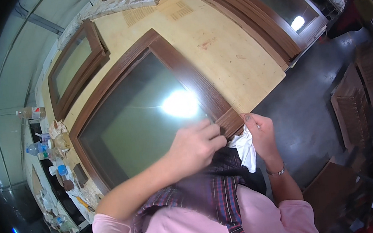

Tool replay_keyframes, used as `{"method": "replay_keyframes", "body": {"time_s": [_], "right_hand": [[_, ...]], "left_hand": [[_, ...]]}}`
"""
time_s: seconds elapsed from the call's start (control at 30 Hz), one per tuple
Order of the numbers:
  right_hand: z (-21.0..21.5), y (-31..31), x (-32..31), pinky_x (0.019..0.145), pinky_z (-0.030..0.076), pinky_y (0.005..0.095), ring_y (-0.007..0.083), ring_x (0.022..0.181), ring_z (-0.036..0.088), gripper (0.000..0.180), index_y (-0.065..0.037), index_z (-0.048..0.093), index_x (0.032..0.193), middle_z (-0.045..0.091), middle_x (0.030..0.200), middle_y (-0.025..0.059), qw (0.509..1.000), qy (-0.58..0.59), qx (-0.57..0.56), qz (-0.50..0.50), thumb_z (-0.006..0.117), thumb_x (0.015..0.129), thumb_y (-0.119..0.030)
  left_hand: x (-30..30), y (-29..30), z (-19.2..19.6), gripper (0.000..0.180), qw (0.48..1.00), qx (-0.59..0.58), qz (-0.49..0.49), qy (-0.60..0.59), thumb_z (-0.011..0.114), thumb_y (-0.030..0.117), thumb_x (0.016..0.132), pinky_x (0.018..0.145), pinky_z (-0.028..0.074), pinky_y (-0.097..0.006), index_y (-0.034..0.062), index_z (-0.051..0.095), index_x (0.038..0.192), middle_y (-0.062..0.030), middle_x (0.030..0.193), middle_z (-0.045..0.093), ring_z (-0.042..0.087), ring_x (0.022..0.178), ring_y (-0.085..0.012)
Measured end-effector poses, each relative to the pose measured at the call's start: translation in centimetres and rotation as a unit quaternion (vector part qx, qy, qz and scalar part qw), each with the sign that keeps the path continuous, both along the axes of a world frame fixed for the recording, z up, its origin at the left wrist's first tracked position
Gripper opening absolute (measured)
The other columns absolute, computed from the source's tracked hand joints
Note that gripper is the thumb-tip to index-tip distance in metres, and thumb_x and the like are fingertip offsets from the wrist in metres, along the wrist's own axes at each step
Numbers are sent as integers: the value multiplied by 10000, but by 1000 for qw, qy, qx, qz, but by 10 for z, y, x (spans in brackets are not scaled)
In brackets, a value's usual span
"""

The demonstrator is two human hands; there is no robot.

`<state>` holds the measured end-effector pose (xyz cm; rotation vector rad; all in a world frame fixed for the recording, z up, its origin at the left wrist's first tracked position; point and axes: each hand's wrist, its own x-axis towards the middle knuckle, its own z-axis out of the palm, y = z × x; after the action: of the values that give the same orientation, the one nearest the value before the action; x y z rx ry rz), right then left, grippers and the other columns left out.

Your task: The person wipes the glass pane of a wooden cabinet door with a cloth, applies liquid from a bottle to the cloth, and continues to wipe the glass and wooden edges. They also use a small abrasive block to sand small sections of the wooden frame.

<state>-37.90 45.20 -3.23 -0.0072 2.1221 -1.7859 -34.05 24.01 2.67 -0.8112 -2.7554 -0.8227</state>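
A brown wooden framed glass panel [130, 136] lies on the pale board in front of me, a bright light reflected in its glass. My left hand [196, 146] is over the panel's near right corner, fingers curled together near the inner edge of the frame. Whatever those fingers hold, if anything, is hidden. At the outer side of that same corner, my right hand [261, 131] is closed on a white cloth [245, 150], which hangs down below the fingers. Its thumb is bent close to the wood.
A smaller framed glass panel [74, 67] lies at the far left of the pale board [231, 62]. Several brown frames [260, 22] are stacked at the far right. Bottles [46, 147] and a dark block [80, 174] line the left edge. Another person [353, 12] is at the upper right.
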Motion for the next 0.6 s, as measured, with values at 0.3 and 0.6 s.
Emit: {"method": "replay_keyframes", "body": {"time_s": [0.3, 0.6], "right_hand": [[13, -6, 5, 606, 470, 357, 277, 631, 614, 174, 27, 709, 991, 619, 714, 163, 985, 133, 105, 37, 658, 896, -110], [6, -9, 13, 578, 457, 332, 227, 609, 566, 211, 22, 715, 1064, 579, 709, 126, 984, 171, 54, 5, 670, 865, -31]], "left_hand": [[-22, 6, 2, 162, 995, -26, 76, 63, 661, 55, 679, 543, 506, -365, 127, 679, 823, -21, 767, 564, 586, 682, -226], [-81, -49, -6, 105, 965, -25, 256, 48, 768, 45, 716, 618, 518, -394, 82, 735, 808, -100, 731, 619, 634, 713, -288]]}}
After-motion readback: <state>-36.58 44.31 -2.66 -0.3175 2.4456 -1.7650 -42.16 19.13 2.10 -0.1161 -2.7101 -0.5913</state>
